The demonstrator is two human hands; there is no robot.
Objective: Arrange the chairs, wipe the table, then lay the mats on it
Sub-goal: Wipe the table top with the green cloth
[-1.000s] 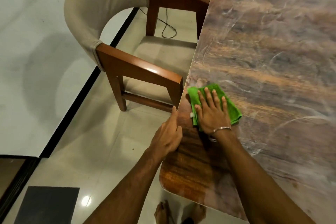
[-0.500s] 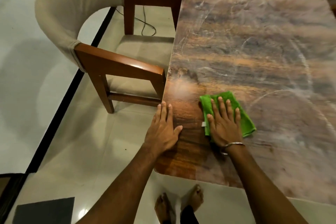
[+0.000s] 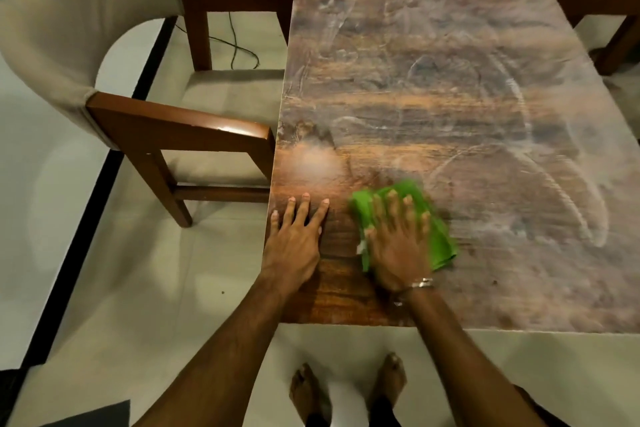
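A long brown wood-grain table [image 3: 433, 87] runs away from me, streaked with pale wipe marks. My right hand [image 3: 398, 246] presses flat on a green cloth [image 3: 440, 243] near the table's front left corner; hand and cloth are motion-blurred. My left hand [image 3: 294, 239] lies flat on the table's front left edge, fingers spread, holding nothing. A wooden chair [image 3: 145, 121] with a beige curved back stands tucked against the table's left side. No mats are in view.
A second wooden chair [image 3: 602, 0] shows at the upper right beside the table. Black cables [image 3: 239, 42] trail on the floor behind the left chair. A dark mat [image 3: 93, 414] lies on the floor at bottom left. My bare feet [image 3: 346, 388] stand below the table's front edge.
My view has swung right so I face the table's short end. The right hand has slid the green cloth across the front corner. My left hand moved from the table's side edge to lie flat.
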